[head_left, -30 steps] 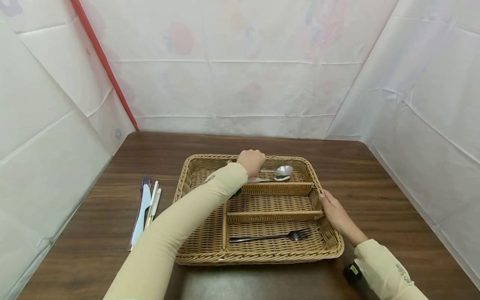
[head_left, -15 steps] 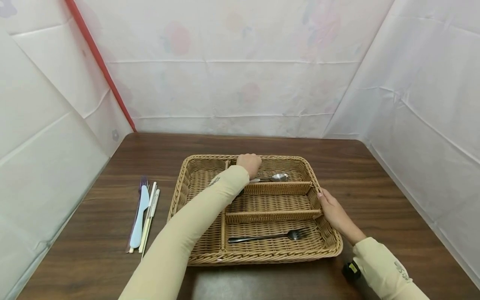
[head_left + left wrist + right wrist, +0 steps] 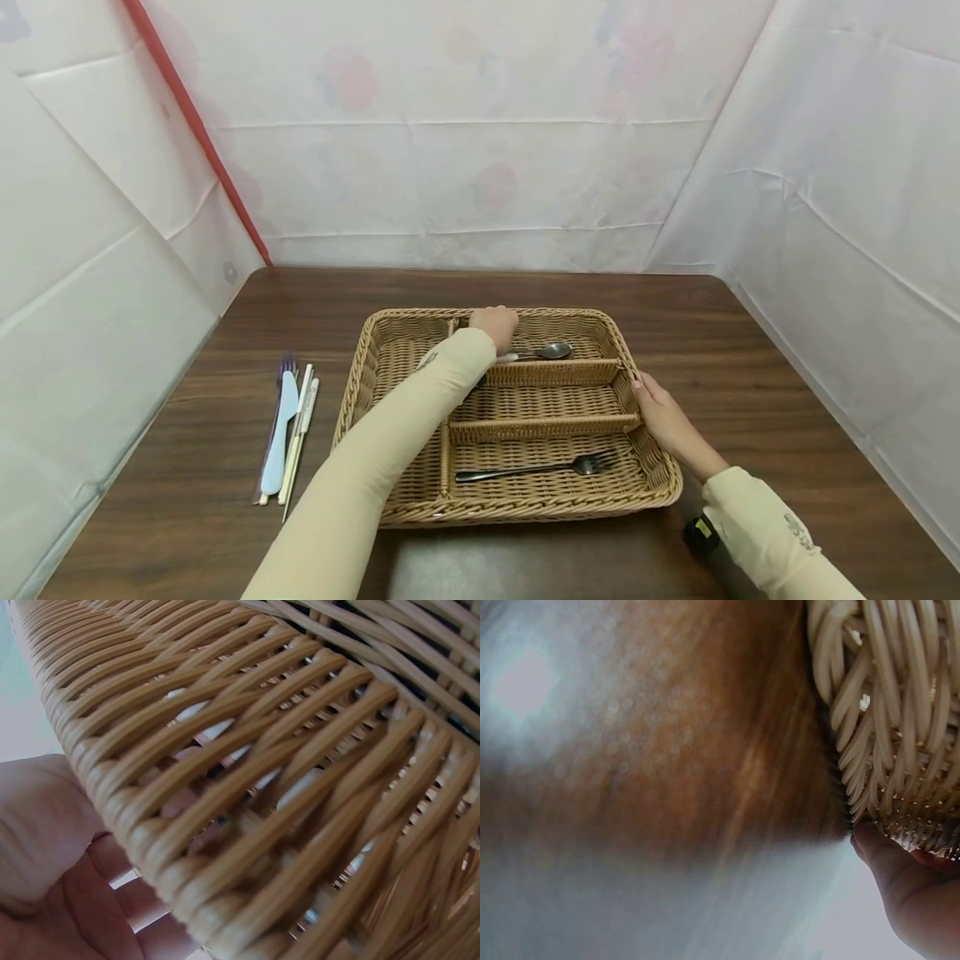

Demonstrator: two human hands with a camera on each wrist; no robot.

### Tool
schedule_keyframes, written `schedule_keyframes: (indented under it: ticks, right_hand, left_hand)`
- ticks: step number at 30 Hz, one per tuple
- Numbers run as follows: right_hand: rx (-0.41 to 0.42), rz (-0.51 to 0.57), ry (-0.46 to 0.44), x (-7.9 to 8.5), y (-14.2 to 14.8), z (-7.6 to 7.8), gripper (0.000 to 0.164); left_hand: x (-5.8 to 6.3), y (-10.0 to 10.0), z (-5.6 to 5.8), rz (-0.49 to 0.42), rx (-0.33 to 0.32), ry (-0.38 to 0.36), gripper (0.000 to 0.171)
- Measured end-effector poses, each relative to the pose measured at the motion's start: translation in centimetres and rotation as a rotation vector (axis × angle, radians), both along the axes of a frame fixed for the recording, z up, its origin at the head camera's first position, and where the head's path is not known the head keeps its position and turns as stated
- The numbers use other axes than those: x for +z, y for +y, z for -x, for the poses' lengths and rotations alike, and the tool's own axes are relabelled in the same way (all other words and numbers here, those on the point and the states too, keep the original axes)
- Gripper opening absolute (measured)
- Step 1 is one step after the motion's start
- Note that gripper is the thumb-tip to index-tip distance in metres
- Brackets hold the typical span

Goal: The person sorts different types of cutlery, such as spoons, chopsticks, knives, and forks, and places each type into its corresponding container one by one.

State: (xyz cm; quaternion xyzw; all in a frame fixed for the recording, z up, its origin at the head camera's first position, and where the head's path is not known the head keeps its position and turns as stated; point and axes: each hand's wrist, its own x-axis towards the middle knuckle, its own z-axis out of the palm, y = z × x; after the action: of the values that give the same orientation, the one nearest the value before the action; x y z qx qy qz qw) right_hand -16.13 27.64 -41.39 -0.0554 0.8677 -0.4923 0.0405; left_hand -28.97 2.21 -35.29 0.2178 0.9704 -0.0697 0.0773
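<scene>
A woven tray basket (image 3: 525,510) with several compartments lies on the table. My left hand (image 3: 493,323) reaches into its back compartment, fingers curled down at the handle end of a metal spoon (image 3: 555,351); the fingertips are hidden. In the left wrist view, wicker (image 3: 225,750) covers part of the fingers, with whitish and pinkish bits showing through the gaps. My right hand (image 3: 667,421) grips the basket's right side; the right wrist view has the thumb (image 3: 877,844) against the wicker. A dark fork (image 3: 588,464) lies in the front compartment.
Left of the basket on the brown table (image 3: 187,450) lie a light blue knife (image 3: 277,450), a purple fork (image 3: 288,365) and pale chopsticks (image 3: 303,433). White cloth walls (image 3: 420,167) stand around the back and sides.
Two spoon bowls lay apart a second ago; now one shows, slightly nearer the left hand and darker. The left hand has shifted slightly left. The right hand keeps its place on the basket.
</scene>
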Motion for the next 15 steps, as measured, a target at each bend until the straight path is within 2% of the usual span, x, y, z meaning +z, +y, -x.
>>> schedule_keyframes:
  ticks: [7,15]
  right_hand:
    - [0.004,0.007,0.009,-0.1,-0.2,0.2,0.054]
    - [-0.01,-0.007,0.005,-0.3,0.3,0.3,0.052]
  left_hand:
    - [-0.5,0.3,0.4,0.002,0.0,0.013,0.025]
    - [-0.8,1.8,0.5,0.029,-0.015,0.033,0.031]
